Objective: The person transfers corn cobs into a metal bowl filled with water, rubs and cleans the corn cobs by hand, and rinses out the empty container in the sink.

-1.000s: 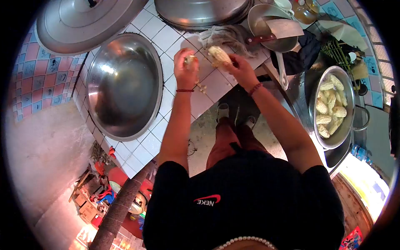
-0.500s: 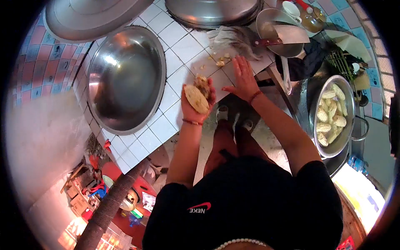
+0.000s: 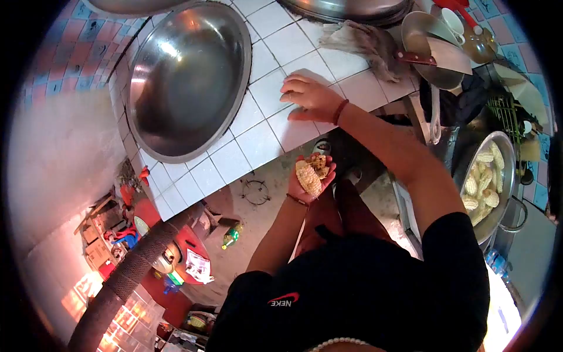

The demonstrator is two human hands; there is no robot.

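Note:
My left hand (image 3: 309, 182) is cupped palm up below the counter edge, fingers curled round a pale corn piece (image 3: 308, 178) and some brownish scraps (image 3: 319, 165). Over the white tiled counter (image 3: 258, 144), close to its front edge, my right hand (image 3: 311, 101) is spread with its fingers apart and bent, pointing left. Nothing shows in its grip. A large metal basin (image 3: 190, 82) is set in the counter to the left of it. At the right, a metal bowl (image 3: 511, 154) holds several corn cobs (image 3: 484, 182).
A grey cloth (image 3: 366, 47) lies at the counter's back. Beside it a cleaver (image 3: 446, 56) rests across a pan (image 3: 413, 35) whose handle points toward me. A dark pipe (image 3: 126, 276) slants at lower left, and a green bottle (image 3: 232, 236) lies on the floor.
My left hand has drawn back off the counter with the corn. My right hand has let go of its piece and swept left across the tiles. The crumbs there are no longer visible. The view has shifted.

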